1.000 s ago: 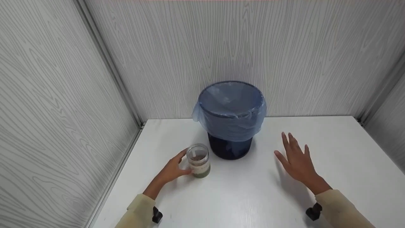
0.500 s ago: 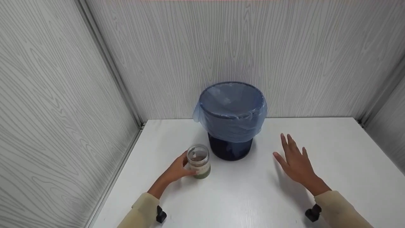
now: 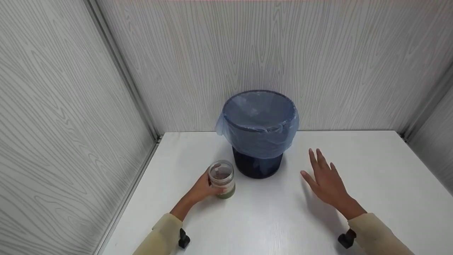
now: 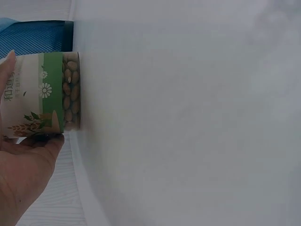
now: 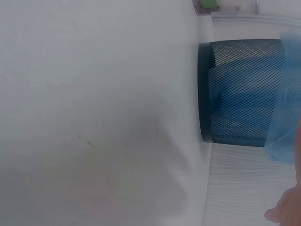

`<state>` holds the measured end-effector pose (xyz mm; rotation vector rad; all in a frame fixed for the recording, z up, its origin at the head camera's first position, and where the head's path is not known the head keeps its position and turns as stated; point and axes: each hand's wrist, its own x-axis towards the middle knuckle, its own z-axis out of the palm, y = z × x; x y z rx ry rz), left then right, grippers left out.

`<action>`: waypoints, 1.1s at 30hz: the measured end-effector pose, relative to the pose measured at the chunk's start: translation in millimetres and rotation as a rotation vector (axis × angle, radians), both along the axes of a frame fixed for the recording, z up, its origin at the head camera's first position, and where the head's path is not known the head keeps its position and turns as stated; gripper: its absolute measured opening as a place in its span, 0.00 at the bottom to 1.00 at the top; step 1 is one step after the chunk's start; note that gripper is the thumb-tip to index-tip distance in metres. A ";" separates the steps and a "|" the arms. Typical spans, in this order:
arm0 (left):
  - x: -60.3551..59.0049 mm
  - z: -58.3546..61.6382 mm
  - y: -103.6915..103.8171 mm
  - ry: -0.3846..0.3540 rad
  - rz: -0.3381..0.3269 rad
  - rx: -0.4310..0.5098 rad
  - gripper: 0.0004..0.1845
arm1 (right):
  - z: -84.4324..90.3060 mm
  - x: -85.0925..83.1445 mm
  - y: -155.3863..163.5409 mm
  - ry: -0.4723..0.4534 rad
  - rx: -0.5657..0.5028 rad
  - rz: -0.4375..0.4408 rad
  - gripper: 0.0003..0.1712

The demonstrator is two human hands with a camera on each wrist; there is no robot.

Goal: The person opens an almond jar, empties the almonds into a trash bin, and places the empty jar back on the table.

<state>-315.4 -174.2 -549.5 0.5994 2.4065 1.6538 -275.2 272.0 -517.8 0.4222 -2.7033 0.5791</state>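
My left hand (image 3: 202,189) has its fingers (image 4: 28,141) curled round the jar (image 3: 222,179), which stands upright on the white worktop (image 3: 269,219) just in front and left of the mesh bin (image 3: 259,132) with its blue liner. My right hand (image 3: 326,182) hovers flat, fingers straight and spread, holding nothing.

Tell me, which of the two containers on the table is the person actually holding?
The small clear jar, gripped by the left hand. The bigger bin, lined with a blue bag, stands untouched behind it.
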 end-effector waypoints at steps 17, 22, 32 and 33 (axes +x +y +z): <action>-3.0 -7.7 3.6 -0.007 0.033 -0.023 0.55 | 9.5 6.4 -15.5 -0.019 0.020 0.021 0.47; -3.0 -7.8 4.4 -0.014 0.055 -0.052 0.55 | 9.7 6.8 -17.6 -0.019 0.016 0.026 0.47; 0.7 -6.0 7.8 0.030 0.069 -0.078 0.55 | 8.4 7.5 -23.5 0.009 0.009 0.043 0.46; 1.1 -5.5 8.1 0.032 0.068 -0.078 0.55 | 8.4 7.8 -24.1 0.014 0.007 0.045 0.46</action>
